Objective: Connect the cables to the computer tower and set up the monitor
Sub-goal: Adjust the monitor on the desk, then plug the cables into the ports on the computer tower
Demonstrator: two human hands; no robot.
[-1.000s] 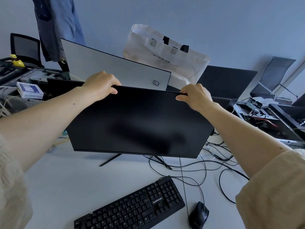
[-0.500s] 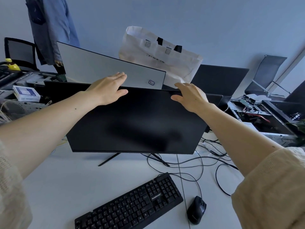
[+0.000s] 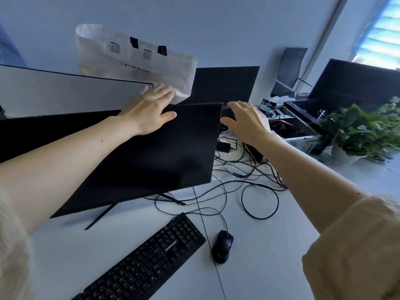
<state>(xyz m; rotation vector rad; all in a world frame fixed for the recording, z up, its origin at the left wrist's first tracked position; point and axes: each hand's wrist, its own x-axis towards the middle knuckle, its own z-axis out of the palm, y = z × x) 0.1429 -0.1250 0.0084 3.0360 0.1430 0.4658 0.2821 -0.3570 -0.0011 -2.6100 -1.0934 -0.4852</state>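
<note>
A black monitor (image 3: 155, 154) stands on its thin V-shaped stand on the white desk (image 3: 255, 252), its screen dark. My left hand (image 3: 149, 111) hovers over the monitor's top edge near its right corner, fingers spread and holding nothing. Just past that right edge my right hand (image 3: 246, 122) is also open, above a tangle of black cables (image 3: 249, 176) and a small black power adapter (image 3: 223, 146). Behind my right hand lies an open computer case (image 3: 292, 124) with its boards exposed. A black keyboard (image 3: 149, 260) and black mouse (image 3: 221, 245) lie in front.
A white panel (image 3: 65, 94) and a white paper bag (image 3: 134, 61) stand behind the monitor, with a second dark monitor (image 3: 225, 83) beyond. A potted green plant (image 3: 359, 131) sits at the right, another dark screen (image 3: 355, 83) and an office chair (image 3: 290, 70) further back.
Both hands have let go of the monitor's top edge and opened. They and the view have shifted right, my right hand going past the monitor's right edge toward the cables.
</note>
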